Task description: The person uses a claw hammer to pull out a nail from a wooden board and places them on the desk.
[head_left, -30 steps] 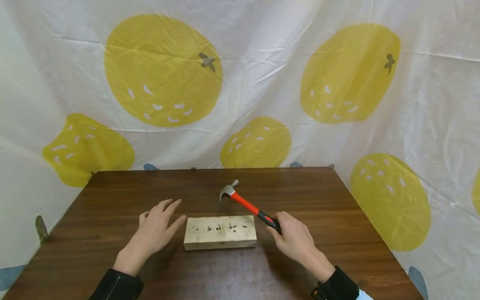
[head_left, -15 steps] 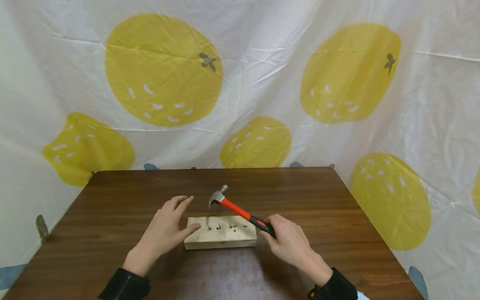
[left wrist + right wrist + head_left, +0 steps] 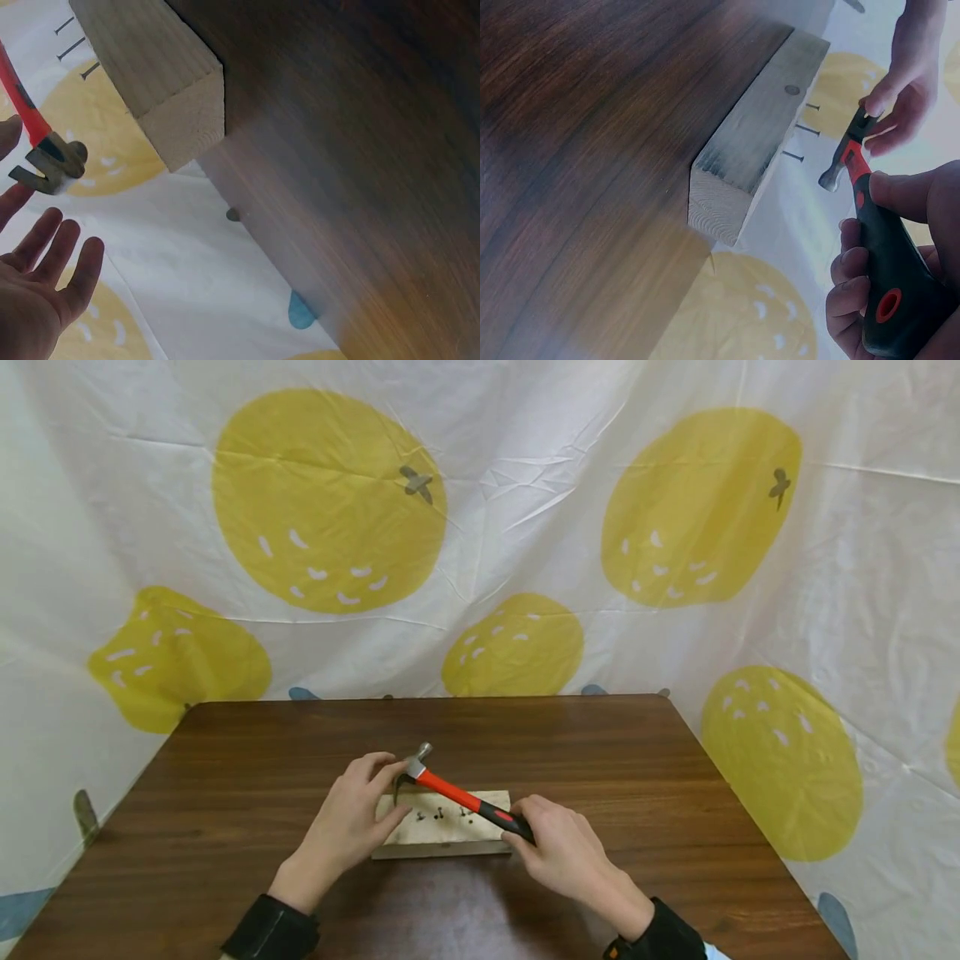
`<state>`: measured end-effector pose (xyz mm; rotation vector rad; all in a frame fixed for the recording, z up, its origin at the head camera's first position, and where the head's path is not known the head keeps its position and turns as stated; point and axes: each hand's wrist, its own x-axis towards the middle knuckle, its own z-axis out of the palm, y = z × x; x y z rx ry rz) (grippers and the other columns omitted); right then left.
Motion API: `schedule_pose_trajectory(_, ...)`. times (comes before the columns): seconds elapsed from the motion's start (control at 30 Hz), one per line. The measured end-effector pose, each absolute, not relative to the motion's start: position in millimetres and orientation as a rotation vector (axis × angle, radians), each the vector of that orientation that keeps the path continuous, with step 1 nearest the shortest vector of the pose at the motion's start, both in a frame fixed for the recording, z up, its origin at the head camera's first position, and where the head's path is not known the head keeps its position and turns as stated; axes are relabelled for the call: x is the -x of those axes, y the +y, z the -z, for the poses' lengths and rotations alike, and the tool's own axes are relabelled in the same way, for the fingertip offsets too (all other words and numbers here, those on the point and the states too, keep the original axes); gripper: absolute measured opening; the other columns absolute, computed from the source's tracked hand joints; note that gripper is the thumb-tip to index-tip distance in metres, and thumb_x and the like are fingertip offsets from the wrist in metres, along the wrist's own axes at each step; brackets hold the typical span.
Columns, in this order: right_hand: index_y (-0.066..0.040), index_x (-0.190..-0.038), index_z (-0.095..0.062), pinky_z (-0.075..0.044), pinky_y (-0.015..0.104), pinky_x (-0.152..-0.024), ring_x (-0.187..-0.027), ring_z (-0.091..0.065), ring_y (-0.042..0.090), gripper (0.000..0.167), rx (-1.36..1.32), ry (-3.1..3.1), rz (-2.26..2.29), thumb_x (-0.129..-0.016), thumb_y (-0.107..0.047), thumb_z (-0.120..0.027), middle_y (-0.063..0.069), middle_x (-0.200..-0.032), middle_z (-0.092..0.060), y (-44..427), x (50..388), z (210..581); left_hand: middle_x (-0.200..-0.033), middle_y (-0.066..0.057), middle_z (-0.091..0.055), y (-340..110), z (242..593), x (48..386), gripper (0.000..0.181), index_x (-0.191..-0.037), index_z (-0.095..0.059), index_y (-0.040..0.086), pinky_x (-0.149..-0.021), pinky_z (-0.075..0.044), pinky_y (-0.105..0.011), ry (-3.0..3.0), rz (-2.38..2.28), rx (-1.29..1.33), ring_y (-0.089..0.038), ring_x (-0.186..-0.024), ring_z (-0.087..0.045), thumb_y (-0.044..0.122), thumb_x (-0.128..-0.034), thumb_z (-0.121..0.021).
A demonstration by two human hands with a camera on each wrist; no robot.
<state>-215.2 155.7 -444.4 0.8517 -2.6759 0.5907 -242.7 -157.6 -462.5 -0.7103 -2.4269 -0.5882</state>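
Note:
The right hand [image 3: 566, 852] grips the black end of a claw hammer's red handle [image 3: 450, 790], which it holds above a pale wooden block [image 3: 442, 836]. Several nails stand up from the block's top, plain in the right wrist view as thin nails [image 3: 807, 130]. At the hammer's head [image 3: 415, 766] is the left hand [image 3: 345, 817], fingers spread and slightly bent. In the left wrist view its fingers lie beside the metal head [image 3: 56, 161]; whether a fingertip touches it I cannot tell. The right thumb lies along the handle [image 3: 889, 262] in the right wrist view.
The block lies on a dark brown wooden table [image 3: 262, 760]. Behind the table and at its sides hangs a white cloth [image 3: 517, 518] printed with large yellow fruit shapes.
The right hand has carried the hammer leftward and a little nearer, over the block's left part. The left hand has moved right, up to the hammer's head. The block has stayed in place.

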Motion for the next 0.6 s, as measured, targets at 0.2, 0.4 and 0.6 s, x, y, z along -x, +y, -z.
schedule_pose_trajectory(0.2, -0.013, -0.096, -0.067, -0.036, 0.024, -0.048, -0.059, -0.042, 0.005, 0.016, -0.880, -2.674, -0.598, -0.091, -0.021, -0.080, -0.009, -0.079, -0.050, 154.5, 213.9, 444.3, -0.125, -0.017, -0.059, -153.0, 463.8, 243.4, 0.053, -0.125, -0.069, 0.005, -0.082, -0.050, -0.059, -2.437, 0.543, 0.704, -0.041, -0.114, -0.057, 0.019, -0.0788, -0.092)
schedule_pose_trajectory(0.4, -0.013, -0.096, -0.067, -0.035, 0.024, -0.048, -0.059, -0.042, 0.004, 0.017, -0.908, -2.662, -0.613, -0.091, -0.021, -0.081, -0.010, -0.079, -0.050, 153.5, 214.5, 445.0, -0.121, -0.014, -0.061, -150.4, 465.9, 244.1, 0.046, -0.119, -0.072, 0.008, -0.089, -0.046, -0.060, -2.440, 0.545, 0.687, -0.038, -0.114, -0.058, 0.017, -0.0788, -0.092)
schedule_pose_trajectory(0.6, -0.013, -0.097, -0.068, -0.036, 0.023, -0.049, -0.059, -0.043, 0.004, 0.018, -0.930, -2.677, -0.621, -0.090, -0.022, -0.081, -0.010, -0.081, -0.053, 154.2, 214.6, 445.6, -0.119, -0.015, -0.061, -148.9, 468.4, 245.2, 0.046, -0.120, -0.073, 0.009, -0.087, -0.048, -0.058, -2.436, 0.533, 0.711, -0.038, -0.111, -0.058, 0.016, -0.0785, -0.092)
